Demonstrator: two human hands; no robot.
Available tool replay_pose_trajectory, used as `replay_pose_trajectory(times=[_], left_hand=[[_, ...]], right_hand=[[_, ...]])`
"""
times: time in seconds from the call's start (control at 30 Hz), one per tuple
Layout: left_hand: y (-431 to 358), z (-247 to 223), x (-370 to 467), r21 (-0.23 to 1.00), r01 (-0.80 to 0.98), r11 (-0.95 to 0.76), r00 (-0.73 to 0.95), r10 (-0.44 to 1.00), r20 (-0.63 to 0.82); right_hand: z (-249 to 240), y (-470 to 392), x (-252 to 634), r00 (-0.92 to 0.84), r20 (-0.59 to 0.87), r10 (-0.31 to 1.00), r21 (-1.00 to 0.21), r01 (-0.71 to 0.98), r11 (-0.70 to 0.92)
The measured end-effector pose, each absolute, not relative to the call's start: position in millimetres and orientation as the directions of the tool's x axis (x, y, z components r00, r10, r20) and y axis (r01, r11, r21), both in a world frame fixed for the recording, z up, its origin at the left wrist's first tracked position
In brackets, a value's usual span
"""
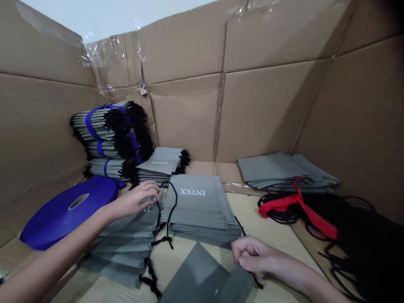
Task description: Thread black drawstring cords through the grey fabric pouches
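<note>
My left hand (139, 200) is open, its fingers loosely stretched over a fanned pile of grey fabric pouches (123, 244) with knotted black cords. A loop of black cord (175, 202) hangs just beside its fingertips. Low in the view, my right hand (254, 257) pinches the edge of a flat grey pouch (197, 275). Part of a black cord (241, 227) sticks up behind that hand, and an end shows below it. Between the hands lies a neat stack of grey pouches (198, 206) printed INTEX, upside down from here.
A large blue ribbon roll (59, 214) lies at left, before blue-tied pouch bundles (104, 143). Another corded stack (158, 166) stands behind. To the right are plain grey pouches (280, 170) and black cords (362, 235) with a red tie (296, 204). Cardboard walls (189, 118) enclose the table.
</note>
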State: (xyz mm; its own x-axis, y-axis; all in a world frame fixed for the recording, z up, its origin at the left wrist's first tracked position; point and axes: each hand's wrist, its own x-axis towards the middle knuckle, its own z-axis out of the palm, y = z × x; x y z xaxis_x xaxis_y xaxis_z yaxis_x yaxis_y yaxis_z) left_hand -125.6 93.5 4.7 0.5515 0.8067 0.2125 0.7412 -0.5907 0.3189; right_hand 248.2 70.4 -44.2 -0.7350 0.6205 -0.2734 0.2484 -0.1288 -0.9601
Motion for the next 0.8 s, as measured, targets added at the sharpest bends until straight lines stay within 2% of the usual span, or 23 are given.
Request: replay_pose_trajectory(times=[0.13,0.27,0.4,0.53,0.63,0.67,0.73,0.8], left_hand=[[81.0,-9.5,-124.9,0.220,0.763,-0.608,0.599,0.793,0.114],[83.3,-23.4,-115.1,0.255,0.732,-0.632,0.641,0.765,0.058],[86.4,-21.7,-111.5,0.371,0.686,-0.626,0.643,0.760,0.092],[87.0,-11.0,-119.5,0.560,0.654,-0.509,0.471,0.853,0.225],[82.7,2.6,-118.3,0.675,0.580,-0.457,0.254,0.888,0.384],[79.8,7.9,-114.6,0.739,0.479,-0.474,0.187,0.878,0.441],[72.8,17.6,-103.6,0.822,0.254,-0.509,0.192,0.860,0.473],[66.2,23.6,-92.6,0.832,0.189,-0.522,0.236,0.846,0.478]], right_hand=[[-43.1,71.5,246.3,-0.741,-0.284,0.608,-0.955,0.275,-0.111],[-41.7,69.7,245.9,-0.725,-0.294,0.623,-0.950,0.292,-0.109],[-43.1,68.8,247.2,-0.730,-0.297,0.616,-0.950,0.290,-0.115],[-47.6,69.6,244.5,-0.702,-0.242,0.670,-0.969,0.207,-0.134],[-48.2,70.2,238.2,-0.522,-0.160,0.838,-0.987,0.066,-0.148],[-47.4,70.5,236.2,-0.441,-0.140,0.887,-0.989,0.026,-0.143],[-45.3,71.3,233.6,-0.302,-0.106,0.947,-0.993,-0.027,-0.119],[-43.3,72.5,233.3,-0.219,-0.074,0.973,-0.995,-0.048,-0.087]])
